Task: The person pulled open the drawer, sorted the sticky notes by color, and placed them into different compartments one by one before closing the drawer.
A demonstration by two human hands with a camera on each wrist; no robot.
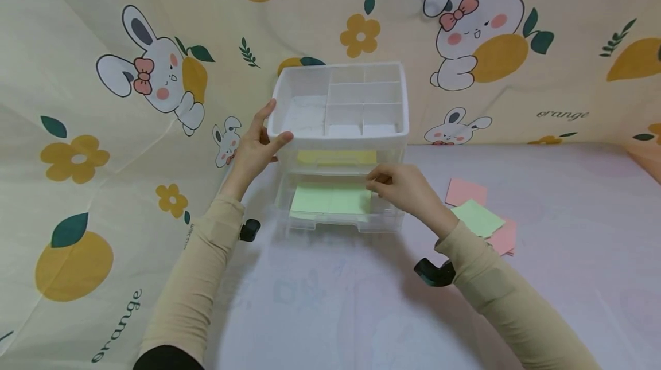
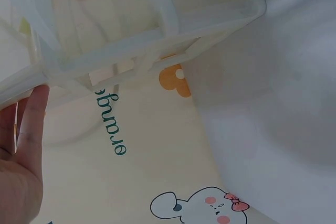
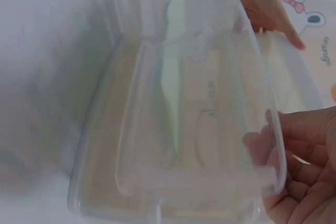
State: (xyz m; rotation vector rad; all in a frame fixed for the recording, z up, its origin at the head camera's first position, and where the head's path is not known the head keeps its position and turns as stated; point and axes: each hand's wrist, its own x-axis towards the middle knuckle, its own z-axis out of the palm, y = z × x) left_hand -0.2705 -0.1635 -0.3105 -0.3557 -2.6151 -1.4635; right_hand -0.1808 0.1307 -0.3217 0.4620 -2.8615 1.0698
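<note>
A small plastic drawer unit has a white divided top tray (image 1: 341,140) and clear drawers below. My left hand (image 1: 254,146) grips the tray's left front corner, thumb on the rim; part of that hand (image 2: 23,156) shows against the unit in the left wrist view. The lower drawer (image 1: 299,225) stands pulled out with green paper notes (image 1: 330,201) inside. Yellow paper (image 1: 335,156) shows through the upper drawer. My right hand (image 1: 408,189), fingers curled, is at the front right; the right wrist view shows it pinching a clear drawer edge (image 3: 275,114). Which drawer's edge is unclear.
Loose pink notes (image 1: 466,191) and a green note (image 1: 477,218) lie on the white table (image 1: 320,301), right of the unit and beside my right forearm. A curtain-like sheet (image 1: 310,20) printed with rabbits and oranges stands behind and to the left.
</note>
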